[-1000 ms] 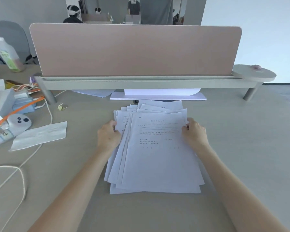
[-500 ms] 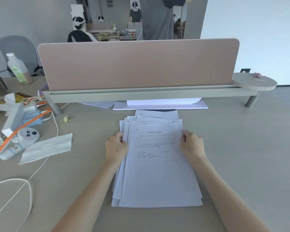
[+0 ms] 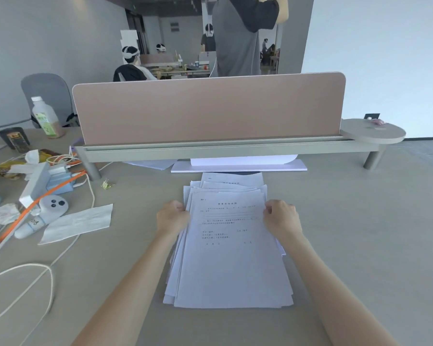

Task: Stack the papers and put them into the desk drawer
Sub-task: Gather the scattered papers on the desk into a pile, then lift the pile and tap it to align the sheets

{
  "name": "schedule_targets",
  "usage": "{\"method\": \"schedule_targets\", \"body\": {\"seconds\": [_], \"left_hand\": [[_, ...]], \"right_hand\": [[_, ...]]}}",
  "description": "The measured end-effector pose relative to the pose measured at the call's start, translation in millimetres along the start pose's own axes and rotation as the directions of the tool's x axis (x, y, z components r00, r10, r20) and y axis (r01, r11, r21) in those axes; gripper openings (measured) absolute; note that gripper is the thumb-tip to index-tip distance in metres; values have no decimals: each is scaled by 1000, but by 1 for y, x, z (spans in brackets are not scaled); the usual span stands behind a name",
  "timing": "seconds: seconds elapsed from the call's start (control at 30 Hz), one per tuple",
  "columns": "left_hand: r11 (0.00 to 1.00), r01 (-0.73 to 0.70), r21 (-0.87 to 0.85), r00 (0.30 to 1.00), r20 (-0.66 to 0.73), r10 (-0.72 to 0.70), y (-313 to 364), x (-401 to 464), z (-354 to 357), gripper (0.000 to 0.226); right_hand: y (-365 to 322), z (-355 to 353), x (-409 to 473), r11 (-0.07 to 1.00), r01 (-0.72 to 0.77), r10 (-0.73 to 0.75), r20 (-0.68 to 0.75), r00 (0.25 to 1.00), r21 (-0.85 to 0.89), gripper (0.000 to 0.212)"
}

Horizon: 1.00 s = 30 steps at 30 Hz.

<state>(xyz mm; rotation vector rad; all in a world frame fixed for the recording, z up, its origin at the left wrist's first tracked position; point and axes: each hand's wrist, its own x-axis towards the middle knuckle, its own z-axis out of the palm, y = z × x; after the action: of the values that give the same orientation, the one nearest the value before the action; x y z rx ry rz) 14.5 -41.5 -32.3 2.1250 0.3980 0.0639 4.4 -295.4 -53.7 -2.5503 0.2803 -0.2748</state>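
Head camera gives me a loose stack of papers [image 3: 231,248] lying flat on the desk [image 3: 360,233], near edges uneven. My left hand [image 3: 172,216] pinches the stack's left edge, fingers curled closed on it; my right hand [image 3: 281,217] grips the right edge likewise. Far left, a bottle [image 3: 45,118] stands upright, its lower part holding brownish liquid. I see no drawer.

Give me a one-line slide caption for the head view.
Both hands, left hand and right hand, square a loose stack of papers on the desk before a pink divider.
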Motion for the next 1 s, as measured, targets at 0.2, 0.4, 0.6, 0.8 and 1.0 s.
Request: {"method": "schedule_targets", "body": {"seconds": [0.2,0.4,0.6,0.8,1.0], "left_hand": [[986,136,-100,973,202,-114,5,18,-3,15],[995,57,-88,971,237,-35,-4,41,13,30],[985,-69,-155,928,353,121,-6,45,23,40],[921,-132,-367,904,337,264,-2,26,11,41],[789,-201,-581,907,193,374,28,-4,-20,45]], "right_hand": [[-4,5,6,997,-15,18,39,999,-76,34],[-5,7,15,986,-124,111,111,988,114,20],[-12,10,16,975,-166,151,111,982,144,17],[-17,4,4,946,-202,167,152,974,254,13],[-19,-34,-11,528,-352,5,411,911,773,31]]}}
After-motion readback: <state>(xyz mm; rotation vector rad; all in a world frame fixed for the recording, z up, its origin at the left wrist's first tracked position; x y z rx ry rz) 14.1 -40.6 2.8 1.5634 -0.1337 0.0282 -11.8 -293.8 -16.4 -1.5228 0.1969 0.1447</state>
